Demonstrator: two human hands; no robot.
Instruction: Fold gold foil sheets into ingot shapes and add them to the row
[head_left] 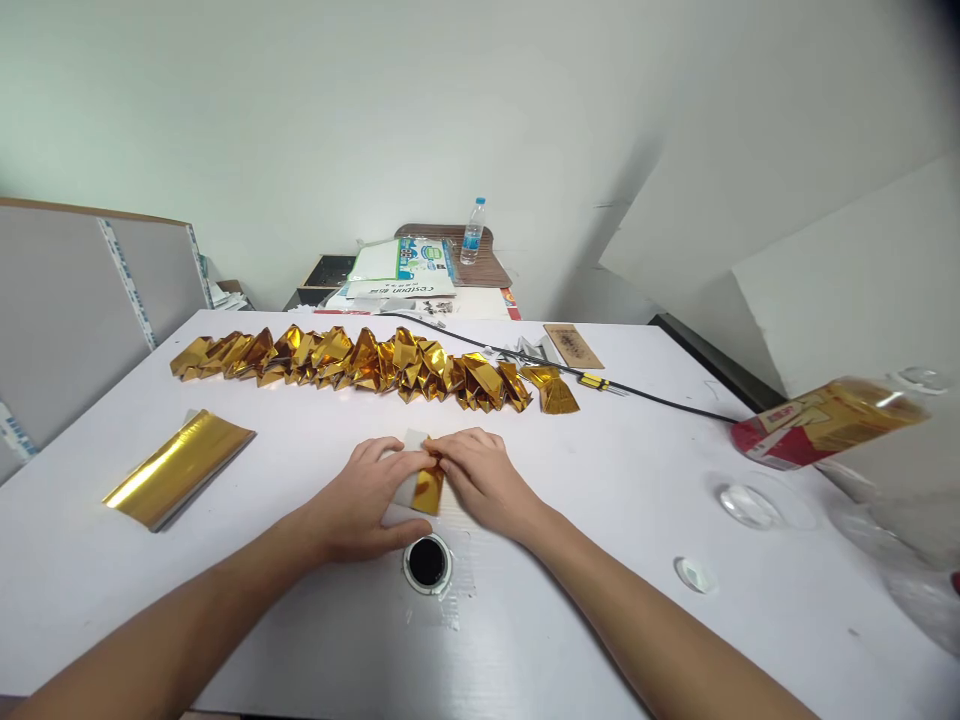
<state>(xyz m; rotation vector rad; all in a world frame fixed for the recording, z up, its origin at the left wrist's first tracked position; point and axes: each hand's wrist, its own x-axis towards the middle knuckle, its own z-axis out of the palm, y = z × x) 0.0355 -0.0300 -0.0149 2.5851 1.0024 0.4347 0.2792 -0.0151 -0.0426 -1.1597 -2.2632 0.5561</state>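
Note:
Both of my hands rest on the white table point(225, 600) at its middle, pressed together over a small sheet of gold foil paper point(425, 487) with a white back. My left hand point(369, 497) holds the sheet from the left with its fingers curled on it. My right hand point(480, 477) pinches the sheet's top right edge. A long row of several folded gold foil pieces point(375, 365) lies behind my hands. A stack of flat gold foil sheets point(180, 465) lies to the left.
A round black hole with a white ring point(427, 562) sits just in front of my hands. A black cable point(660, 398) runs across the back right. A red and gold wrapped pack point(817, 422) lies far right, near clear plastic lids point(750, 505). A water bottle point(473, 231) stands behind.

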